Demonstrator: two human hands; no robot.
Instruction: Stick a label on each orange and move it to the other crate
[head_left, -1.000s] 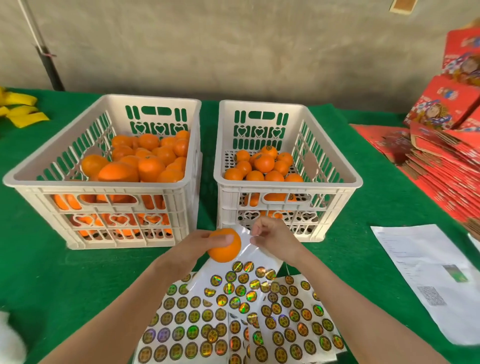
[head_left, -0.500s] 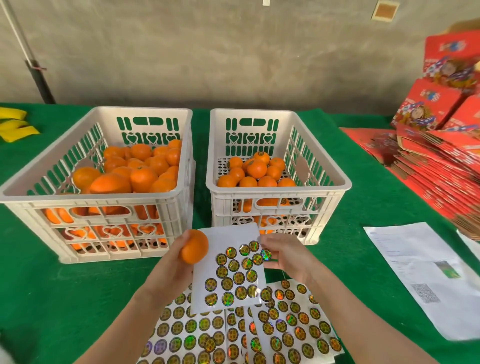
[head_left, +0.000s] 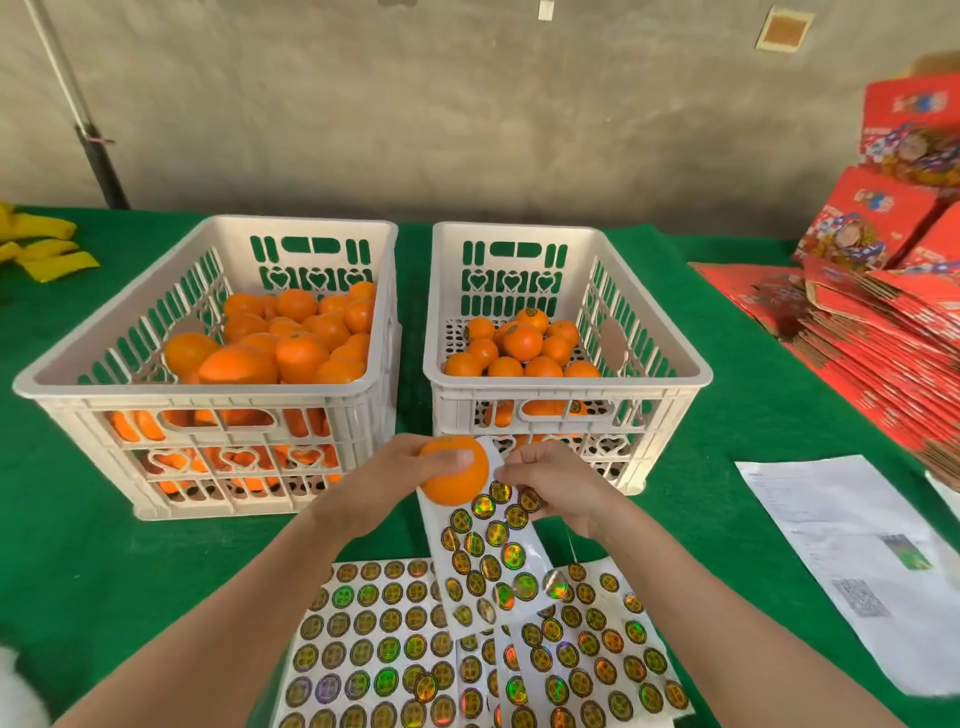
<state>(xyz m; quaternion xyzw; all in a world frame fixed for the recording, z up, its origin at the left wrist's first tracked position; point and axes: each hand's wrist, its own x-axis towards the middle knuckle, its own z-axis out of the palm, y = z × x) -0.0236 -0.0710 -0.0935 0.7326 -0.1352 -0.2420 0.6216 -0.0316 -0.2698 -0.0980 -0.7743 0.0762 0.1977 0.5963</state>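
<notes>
My left hand (head_left: 402, 480) grips an orange (head_left: 457, 483) in front of the two white crates. Beside it my right hand (head_left: 550, 486) pinches the top edge of a label sheet (head_left: 485, 551) covered with shiny round stickers; the sheet hangs down behind the orange. The left crate (head_left: 93, 364) is nearly full of oranges. The right crate (head_left: 685, 364) holds a smaller pile, some showing labels on top. More label sheets (head_left: 395, 644) lie flat on the green table under my forearms.
White printed papers (head_left: 841, 545) lie on the table to the right. Stacked red cartons (head_left: 883, 322) fill the far right. Yellow items (head_left: 41, 249) rest at the far left. A dark pole (head_left: 98, 161) leans on the grey wall behind.
My left hand has brought the orange up and right, against the top of the label sheet. My right hand has shifted its hold to the sheet's upper edge.
</notes>
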